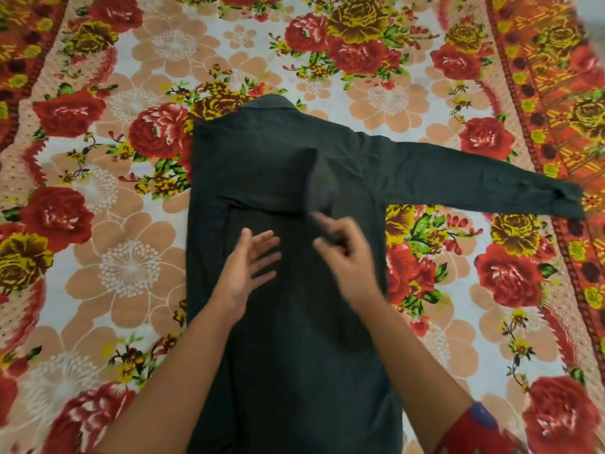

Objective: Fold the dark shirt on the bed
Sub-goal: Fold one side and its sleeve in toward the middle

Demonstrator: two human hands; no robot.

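Right hand (347,253) is pinched shut on a strip of dark cloth, prob. the cuff end of the folded-in sleeve (316,188), which rises in a ridge just beyond the fingers. Left hand (248,267) is beside it, fingers spread and loose, palm turned toward the right hand, gripping nothing; can't tell if it touches the fabric or hovers just above.

Dark shirt (288,322) lies flat under both hands, back side up, collar (271,101) at the far end, well beyond the grip. Its left side is already folded inward, giving a straight edge left of the left hand. Other sleeve (474,178) is stretched out flat to the far right of the grip, cuff lying well apart on the red border of the bedspread.

Floral bedspread (131,257) w/ red, peach and yellow flowers surrounds the shirt on all sides. Nothing else lies near the hands; only the raised sleeve ridge sits between the grip and the collar.

Hard to read: right hand is motion-blurred, so exact finger placement on the cloth is unclear. Both forearms cover part of the lower shirt, and the hem is cut off by the bottom edge. A red patterned garment sleeve (474,430) shows on the person's right arm, partly out of frame.
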